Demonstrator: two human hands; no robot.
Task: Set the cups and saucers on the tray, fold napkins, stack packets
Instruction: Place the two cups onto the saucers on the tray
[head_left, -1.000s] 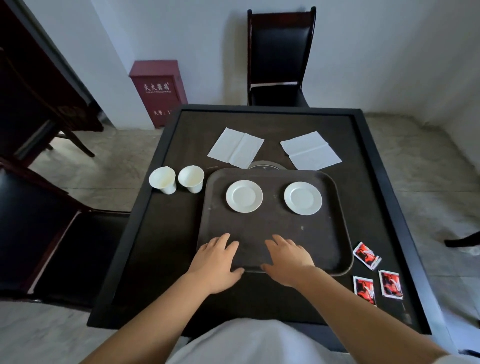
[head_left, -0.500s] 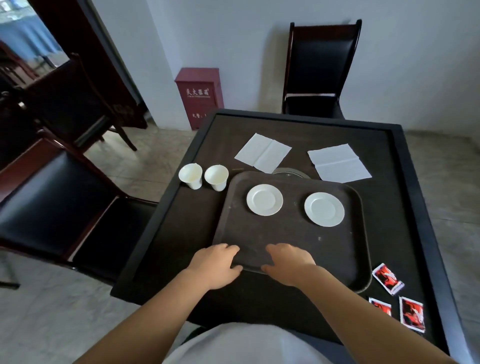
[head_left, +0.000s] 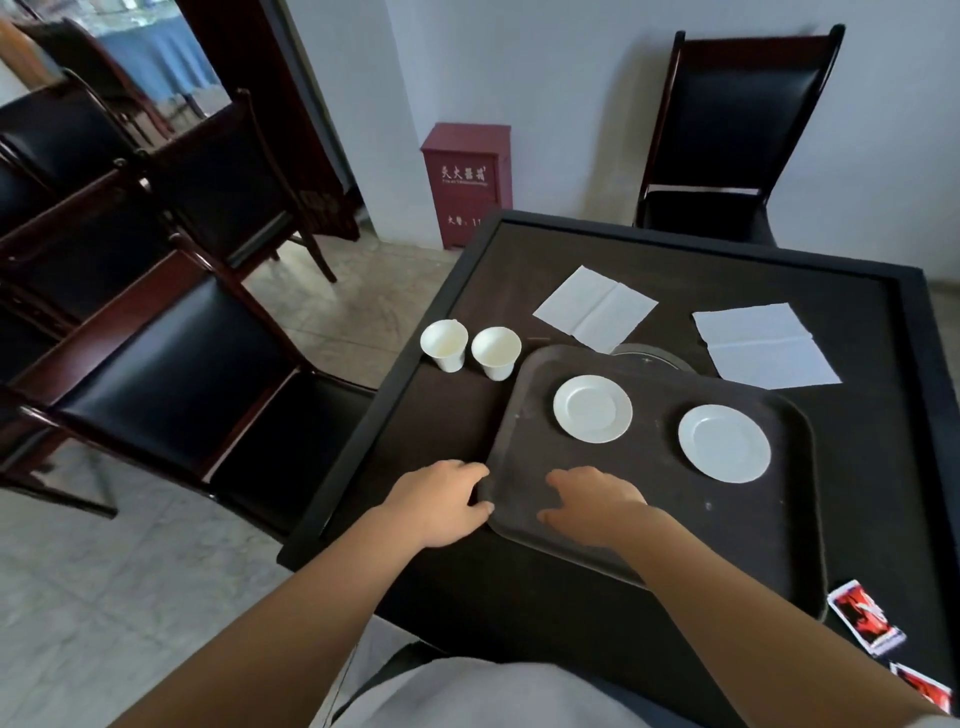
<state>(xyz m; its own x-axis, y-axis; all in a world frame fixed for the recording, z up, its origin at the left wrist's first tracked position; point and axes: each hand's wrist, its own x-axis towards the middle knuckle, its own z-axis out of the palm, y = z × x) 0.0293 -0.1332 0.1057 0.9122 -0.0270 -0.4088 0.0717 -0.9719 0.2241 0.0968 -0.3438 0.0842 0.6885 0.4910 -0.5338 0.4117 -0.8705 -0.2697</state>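
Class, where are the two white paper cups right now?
The two white paper cups stand side by side on the dark table, just off the brown tray's far-left corner.

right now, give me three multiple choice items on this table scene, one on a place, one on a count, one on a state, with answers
1. Where are the two paper cups?
A. on the saucers
B. on the table left of the tray
C. on a napkin

2. How many saucers lie on the tray?
A. one
B. two
C. four

3. How do the napkins lie?
A. spread flat
B. rolled up
C. crumpled

Answers:
1 B: cups stand off the tray, on the table.
2 B: saucers.
3 A: napkins lie open with creases.
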